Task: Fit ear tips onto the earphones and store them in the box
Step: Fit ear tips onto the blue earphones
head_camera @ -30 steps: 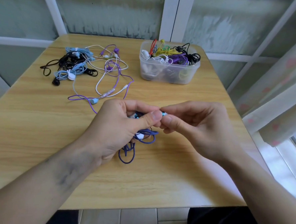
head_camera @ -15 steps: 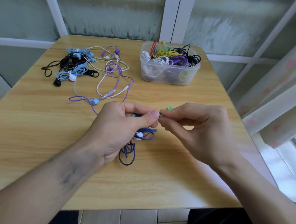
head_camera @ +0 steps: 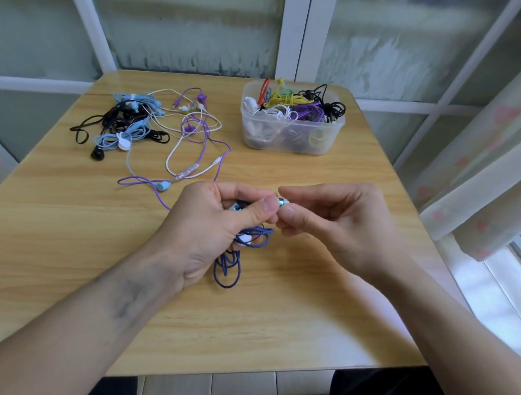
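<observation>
Green tip gone; both hands' fingers (head_camera: 287,211) pinch the earbud (head_camera: 281,202), box (head_camera: 293,123) behind.

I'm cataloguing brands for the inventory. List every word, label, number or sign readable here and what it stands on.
None: no readable text anywhere.
Clear plastic box of earphones: no label visible.
Blue metallic earbud between the hands: too small to show any marking.
Loose earphones on the wooden table: no legible print.

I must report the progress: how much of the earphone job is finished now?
Done: the clear plastic box already holds many coiled earphones. In hand: the left hand grips a dark blue earphone while the right hand pinches at its teal earbud. Left: the tangled earphones on the table.
</observation>
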A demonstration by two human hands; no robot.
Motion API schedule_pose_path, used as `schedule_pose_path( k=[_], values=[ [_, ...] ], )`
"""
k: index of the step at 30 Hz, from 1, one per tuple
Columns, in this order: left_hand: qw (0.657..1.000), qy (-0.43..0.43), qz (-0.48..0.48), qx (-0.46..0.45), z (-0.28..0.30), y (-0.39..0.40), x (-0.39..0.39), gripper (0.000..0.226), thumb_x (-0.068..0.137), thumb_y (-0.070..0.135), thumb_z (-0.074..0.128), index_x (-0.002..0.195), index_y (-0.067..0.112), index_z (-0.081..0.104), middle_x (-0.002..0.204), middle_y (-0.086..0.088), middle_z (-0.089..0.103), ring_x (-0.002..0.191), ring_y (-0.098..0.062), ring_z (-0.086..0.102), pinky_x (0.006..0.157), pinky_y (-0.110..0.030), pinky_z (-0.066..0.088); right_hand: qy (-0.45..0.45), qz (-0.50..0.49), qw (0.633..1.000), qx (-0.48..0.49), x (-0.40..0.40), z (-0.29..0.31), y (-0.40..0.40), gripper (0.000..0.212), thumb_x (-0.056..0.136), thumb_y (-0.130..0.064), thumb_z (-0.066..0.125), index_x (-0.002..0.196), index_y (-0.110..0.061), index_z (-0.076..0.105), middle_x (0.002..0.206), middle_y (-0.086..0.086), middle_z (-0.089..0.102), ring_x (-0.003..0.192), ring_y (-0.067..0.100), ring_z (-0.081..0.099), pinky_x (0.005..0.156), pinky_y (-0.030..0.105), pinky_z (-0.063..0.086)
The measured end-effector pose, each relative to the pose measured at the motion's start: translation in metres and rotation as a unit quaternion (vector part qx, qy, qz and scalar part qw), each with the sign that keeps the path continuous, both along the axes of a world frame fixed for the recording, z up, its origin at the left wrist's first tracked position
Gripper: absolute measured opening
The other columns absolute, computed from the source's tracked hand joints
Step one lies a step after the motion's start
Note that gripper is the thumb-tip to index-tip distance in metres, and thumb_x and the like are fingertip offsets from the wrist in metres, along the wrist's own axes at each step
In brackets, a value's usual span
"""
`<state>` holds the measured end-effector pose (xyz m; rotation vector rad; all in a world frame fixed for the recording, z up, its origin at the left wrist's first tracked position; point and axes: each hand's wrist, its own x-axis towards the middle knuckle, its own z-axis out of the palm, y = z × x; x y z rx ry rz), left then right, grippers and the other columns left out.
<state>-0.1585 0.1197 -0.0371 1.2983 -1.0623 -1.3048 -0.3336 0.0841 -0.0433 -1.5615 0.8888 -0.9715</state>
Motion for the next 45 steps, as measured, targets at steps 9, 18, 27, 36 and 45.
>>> schedule_pose_path(
  k=[9, 18, 27, 36, 45],
  values=[
    [0.998, 0.063, -0.011, -0.002, 0.000, 0.000, -0.006, 0.029, 0.067, 0.022, 0.070, 0.091, 0.007, 0.071, 0.069, -0.005, 0.069, 0.060, -0.011, 0.058, 0.051, -0.017, 0.045, -0.079, 0.062, 0.985, 0.138, -0.013, 0.003, -0.009, 0.023, 0.072, -0.022, 0.074, 0.089, -0.007, 0.077, 0.086, 0.022, 0.074, 0.075, 0.026, 0.073, 0.064, 0.029, 0.058],
    [0.999, 0.024, -0.028, -0.026, -0.003, -0.002, -0.006, 0.025, 0.063, 0.021, 0.071, 0.084, 0.008, 0.069, 0.070, -0.004, 0.071, 0.064, -0.009, 0.065, 0.059, -0.018, 0.051, -0.113, 0.094, 0.965, 0.216, -0.010, 0.000, -0.010, 0.018, 0.066, -0.016, 0.073, 0.080, -0.006, 0.078, 0.078, 0.014, 0.074, 0.067, 0.017, 0.071, 0.057, 0.022, 0.056],
    [0.984, 0.124, 0.110, -0.058, 0.038, -0.068, -0.020, 0.015, 0.100, 0.011, 0.047, 0.100, 0.010, 0.063, 0.070, -0.005, 0.058, 0.053, -0.015, 0.053, 0.042, -0.021, 0.032, -0.127, -0.065, 0.983, 0.118, -0.001, 0.006, -0.033, 0.034, 0.079, -0.026, 0.074, 0.106, -0.006, 0.070, 0.090, 0.006, 0.069, 0.068, 0.017, 0.064, 0.057, 0.027, 0.051],
    [0.952, -0.079, 0.250, -0.155, 0.065, -0.201, -0.012, 0.021, 0.075, 0.010, 0.057, 0.093, 0.018, 0.050, 0.097, -0.008, 0.060, 0.080, -0.027, 0.061, 0.063, -0.030, 0.049, -0.100, -0.196, 0.975, 0.034, -0.015, 0.005, -0.047, 0.004, 0.090, -0.008, 0.069, 0.089, -0.011, 0.072, 0.066, 0.000, 0.065, 0.056, 0.021, 0.055, 0.053, 0.031, 0.045],
    [0.799, -0.547, 0.166, -0.186, 0.017, -0.208, 0.003, 0.012, 0.084, 0.034, 0.068, 0.084, 0.024, 0.075, 0.087, -0.003, 0.068, 0.101, -0.031, 0.056, 0.082, -0.032, 0.039, -0.067, -0.160, 0.985, 0.001, -0.021, 0.011, -0.050, 0.005, 0.089, -0.009, 0.070, 0.087, -0.012, 0.072, 0.068, -0.004, 0.066, 0.053, 0.012, 0.058, 0.051, 0.023, 0.047]
  ],
)
